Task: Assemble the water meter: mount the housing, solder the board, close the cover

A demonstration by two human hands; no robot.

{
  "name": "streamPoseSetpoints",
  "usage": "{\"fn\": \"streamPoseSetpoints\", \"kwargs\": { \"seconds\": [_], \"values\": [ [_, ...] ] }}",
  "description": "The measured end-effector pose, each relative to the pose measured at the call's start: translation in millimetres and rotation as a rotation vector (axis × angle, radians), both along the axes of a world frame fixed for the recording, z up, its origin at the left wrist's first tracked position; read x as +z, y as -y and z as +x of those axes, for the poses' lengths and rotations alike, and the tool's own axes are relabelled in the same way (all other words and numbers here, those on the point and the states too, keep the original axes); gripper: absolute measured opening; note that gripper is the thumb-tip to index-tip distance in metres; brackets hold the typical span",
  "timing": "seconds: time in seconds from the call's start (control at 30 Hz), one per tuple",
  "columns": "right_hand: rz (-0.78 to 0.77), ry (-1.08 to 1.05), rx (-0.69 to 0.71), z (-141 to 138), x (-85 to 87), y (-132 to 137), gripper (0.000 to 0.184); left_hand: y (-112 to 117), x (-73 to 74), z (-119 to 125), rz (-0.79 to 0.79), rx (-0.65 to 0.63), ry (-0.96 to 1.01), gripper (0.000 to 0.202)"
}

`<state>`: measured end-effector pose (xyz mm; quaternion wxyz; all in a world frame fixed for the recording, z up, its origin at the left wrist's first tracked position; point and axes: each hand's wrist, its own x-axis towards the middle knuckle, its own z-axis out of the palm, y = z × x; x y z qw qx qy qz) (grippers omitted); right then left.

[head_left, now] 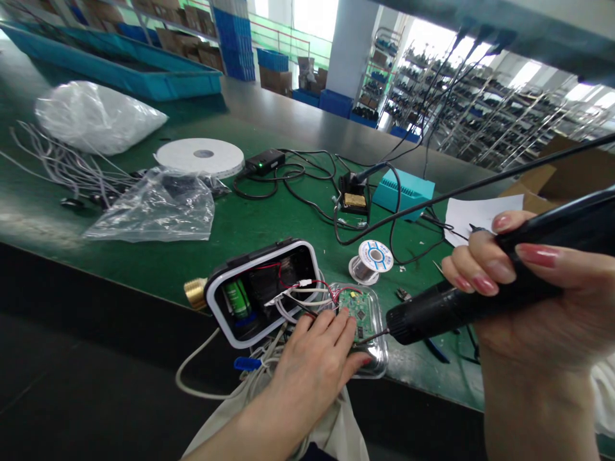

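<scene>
My right hand is wrapped round a black electric screwdriver. The thin bit points left and reaches the lower edge of a green circuit board. That board lies in a clear plastic cover. My left hand holds the board down in the cover, fingers over its left part and thumb along the near edge. Left of it, an open black housing with a pale gasket lies on its side, showing a green battery inside. Red and white wires link housing and board. A brass fitting sticks out of the housing's left end.
A solder spool stands behind the cover. Farther back are a soldering iron stand and a teal soldering station. Plastic bags, a white reel and grey cables occupy the left. Pliers lie under the screwdriver.
</scene>
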<state>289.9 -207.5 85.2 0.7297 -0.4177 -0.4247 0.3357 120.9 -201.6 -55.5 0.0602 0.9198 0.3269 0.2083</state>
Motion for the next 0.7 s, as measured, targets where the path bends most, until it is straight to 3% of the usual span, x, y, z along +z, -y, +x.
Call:
{"fn": "streamPoseSetpoints", "kwargs": {
  "seconds": [0.7],
  "values": [
    [0.031,-0.016,0.037,2.0,-1.5,-3.3,0.017,-1.6,-3.1,0.6,0.022,-0.002,0.004,0.029]
  ]
}}
